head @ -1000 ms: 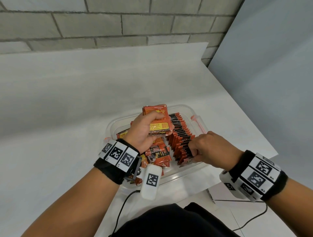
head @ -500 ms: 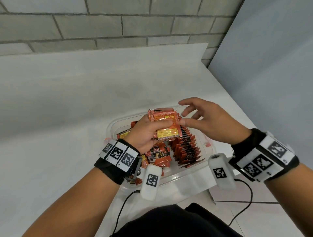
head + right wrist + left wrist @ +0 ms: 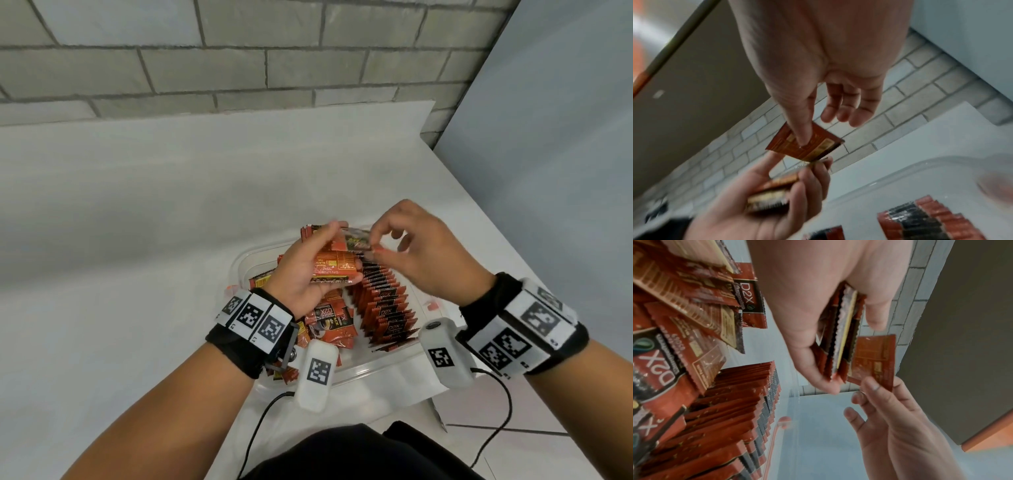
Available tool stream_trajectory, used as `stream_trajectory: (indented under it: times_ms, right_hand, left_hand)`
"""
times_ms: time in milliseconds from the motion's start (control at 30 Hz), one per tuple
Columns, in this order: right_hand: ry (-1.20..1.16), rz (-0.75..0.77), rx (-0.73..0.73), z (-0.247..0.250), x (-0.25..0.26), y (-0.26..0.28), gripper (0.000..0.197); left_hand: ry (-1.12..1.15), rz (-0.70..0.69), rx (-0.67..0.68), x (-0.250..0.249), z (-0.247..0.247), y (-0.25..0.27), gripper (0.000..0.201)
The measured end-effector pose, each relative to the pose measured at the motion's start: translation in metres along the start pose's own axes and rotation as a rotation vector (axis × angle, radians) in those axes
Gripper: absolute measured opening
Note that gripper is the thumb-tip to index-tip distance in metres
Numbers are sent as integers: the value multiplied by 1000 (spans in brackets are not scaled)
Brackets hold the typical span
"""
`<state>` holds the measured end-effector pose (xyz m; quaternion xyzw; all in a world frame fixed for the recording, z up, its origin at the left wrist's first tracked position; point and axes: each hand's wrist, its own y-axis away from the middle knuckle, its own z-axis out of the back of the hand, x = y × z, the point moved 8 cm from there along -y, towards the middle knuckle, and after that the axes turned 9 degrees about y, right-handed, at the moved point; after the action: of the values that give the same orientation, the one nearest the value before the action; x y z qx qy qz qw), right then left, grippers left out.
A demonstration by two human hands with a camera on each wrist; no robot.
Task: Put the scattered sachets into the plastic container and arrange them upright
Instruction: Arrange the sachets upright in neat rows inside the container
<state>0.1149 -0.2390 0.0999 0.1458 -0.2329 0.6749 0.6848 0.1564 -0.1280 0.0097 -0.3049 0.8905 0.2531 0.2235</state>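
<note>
A clear plastic container (image 3: 376, 365) stands on the white table. A row of red-and-black sachets (image 3: 383, 305) stands upright along its right side, and loose sachets (image 3: 329, 322) lie flat on its left. Above the container my left hand (image 3: 342, 249) grips a small stack of sachets (image 3: 334, 272) between thumb and fingers. My right hand (image 3: 373, 245) pinches one sachet (image 3: 356, 240) at the top of that stack with thumb and forefinger, the other fingers spread. The right wrist view shows this single sachet (image 3: 807, 144) lifted off the stack (image 3: 768, 194).
The white table (image 3: 137, 240) runs back to a grey brick wall (image 3: 239, 68). A blue-grey panel (image 3: 548, 171) stands beyond the table's right edge. Orange clips (image 3: 433, 305) sit on the container's sides. Camera cables hang at the front by my body.
My right hand left the near end of the upright row, rose to the stack and pinched its top sachet. My left hand raised the stack slightly.
</note>
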Motion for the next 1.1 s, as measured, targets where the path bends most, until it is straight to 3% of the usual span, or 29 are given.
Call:
stream_trajectory:
  times_ms: [33,133,367,467,567,633,733,900,1000,1100]
  right_hand:
    - [63,9,99,-11,0,3,19]
    - [76,-23,279,-25,-6,8,36]
    - [-135,-257,162,-17,-18,5,40]
    - [-229,-296,162,-22,-19,5,41]
    - [-415,-457,59,-23,-31,10,46]
    - [-514,-537,89,-31,-32,15,44]
    - [-490,-471,176,-40,-25,15,38]
    - [-373,-308,55,-20,-12,3,41]
    - [-512,-405,102,-29,-17,7,45]
    - [-708,-527,157,-38,-25,16,29]
  left_hand:
    - [18,-12,10,-1,0,0,25]
    - [2,-78,-3,-5,3,-2,36]
    - [-91,-91,33,-4,0,-2,52]
    - [-120,-73,52,-1,-2,-1,52]
    - [-79,-126,19,-6,0,0,52]
    - [-41,-164,0,-11,2,0,50]
    - [-58,-168,12,-11,0,1,49]
    - [-108,-152,30,-8,-1,1,27]
    - [-129,-171,2,-9,1,1,26]
    - [-127,-181,15,-10,1,2,27]
